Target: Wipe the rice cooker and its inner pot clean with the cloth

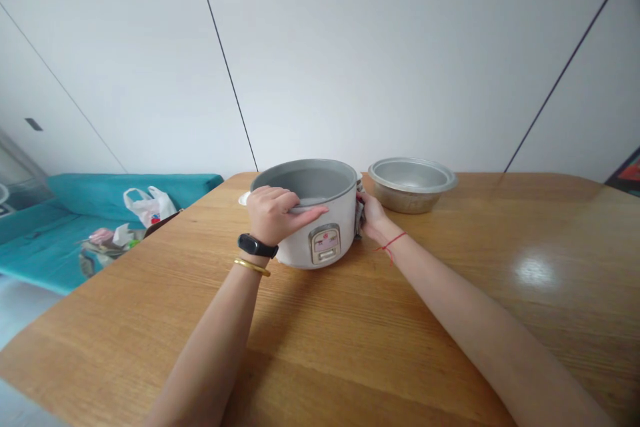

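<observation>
A white rice cooker body (325,227) stands open on the wooden table (350,347), its grey inside showing. My left hand (275,213) grips its near rim, fingers curled over the edge; the wrist carries a black band and a gold bangle. My right hand (371,213) is pressed against the cooker's right side, fingers closed on what looks like a small cloth (359,215). A metal inner pot (411,183) sits on the table just right of the cooker.
A teal sofa (75,227) lies left of the table with a white plastic bag (149,205) and other items on it. White wall panels stand behind the table. The table's left edge runs diagonally toward me.
</observation>
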